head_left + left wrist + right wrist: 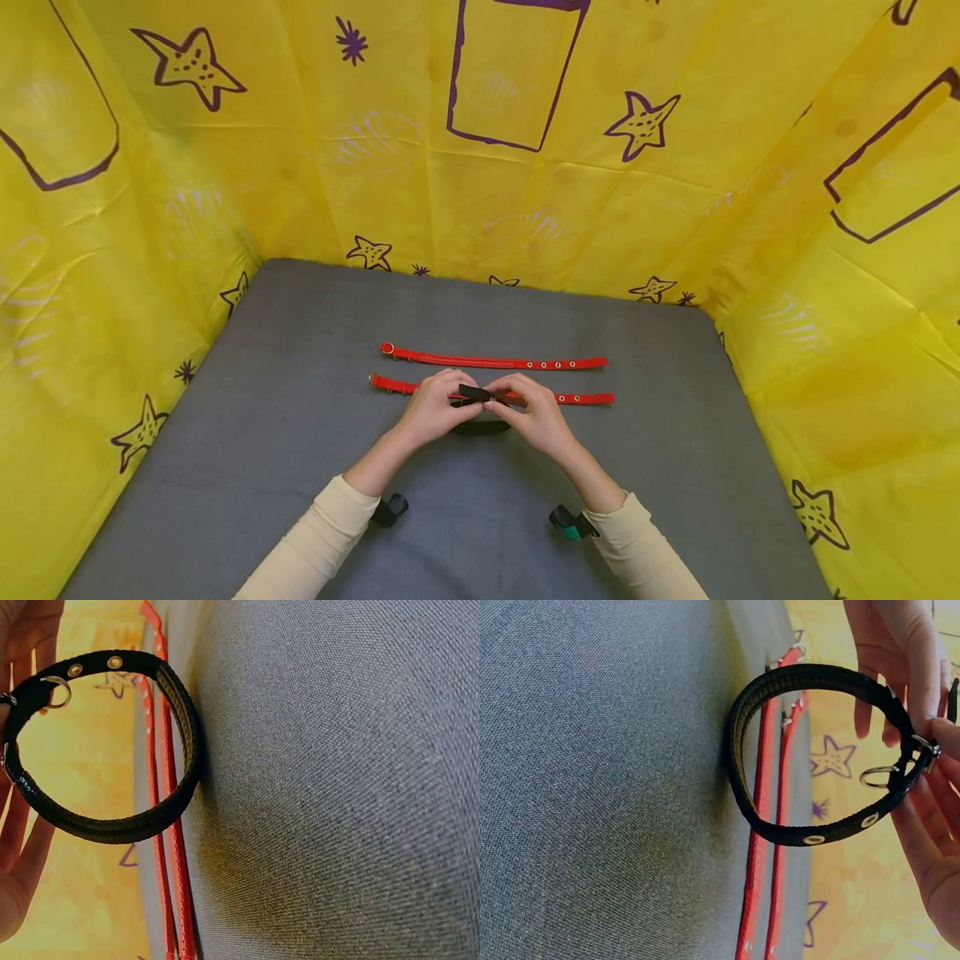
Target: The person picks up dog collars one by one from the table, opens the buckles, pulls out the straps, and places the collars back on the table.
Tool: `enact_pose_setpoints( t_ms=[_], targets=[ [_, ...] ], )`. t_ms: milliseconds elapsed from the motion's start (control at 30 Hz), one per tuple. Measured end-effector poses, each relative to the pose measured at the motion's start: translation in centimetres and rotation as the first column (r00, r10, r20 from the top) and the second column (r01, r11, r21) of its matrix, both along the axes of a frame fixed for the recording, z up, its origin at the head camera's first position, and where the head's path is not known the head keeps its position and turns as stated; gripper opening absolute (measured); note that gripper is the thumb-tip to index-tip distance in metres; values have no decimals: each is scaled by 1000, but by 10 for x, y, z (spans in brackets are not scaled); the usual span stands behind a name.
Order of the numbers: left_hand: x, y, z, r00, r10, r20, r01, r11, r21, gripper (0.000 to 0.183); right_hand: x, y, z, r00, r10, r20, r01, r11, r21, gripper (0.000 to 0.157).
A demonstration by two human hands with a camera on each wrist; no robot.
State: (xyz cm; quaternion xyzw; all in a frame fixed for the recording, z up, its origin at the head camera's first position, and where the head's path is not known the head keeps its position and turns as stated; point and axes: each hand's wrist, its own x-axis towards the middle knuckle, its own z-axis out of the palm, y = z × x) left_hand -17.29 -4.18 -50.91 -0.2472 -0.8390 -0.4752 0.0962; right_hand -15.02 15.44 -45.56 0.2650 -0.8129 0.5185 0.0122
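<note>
A black collar (821, 675) is bent into a closed loop between both hands, its eyelets and metal D-ring (879, 778) showing. Its metal buckle (925, 747) sits at the fingertips. My left hand (437, 408) pinches the strap on the left side of the buckle, with the strap's end standing up beside the fingers. From the right, my right hand (534, 414) pinches the collar close to the buckle. The loop hangs down below the hands, its lower part just over the grey surface.
Two red collars lie stretched out side by side on the grey table (300, 333): the far red collar (480, 362) and the near red collar (588, 399), partly hidden behind the hands. Yellow patterned cloth (292, 183) walls in the back and sides.
</note>
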Motion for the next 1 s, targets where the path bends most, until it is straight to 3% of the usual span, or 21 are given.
enact_pose_setpoints(
  t_ms=[567, 867, 1000],
  targets=[
    [0, 1, -2, 995, 1, 103, -9, 997, 83, 11, 1, -4, -1, 1000, -20, -16, 20, 1000, -24, 18],
    [1, 3, -7, 994, -3, 114, -9, 994, 107, 12, -13, 1, -34, 999, -52, 3, 52, 998, -31, 19],
    [2, 6, -9, 994, 7, 111, -21, 992, 124, 13, -16, 2, -38, 998, -59, 16, 59, 998, -27, 19]
  ],
)
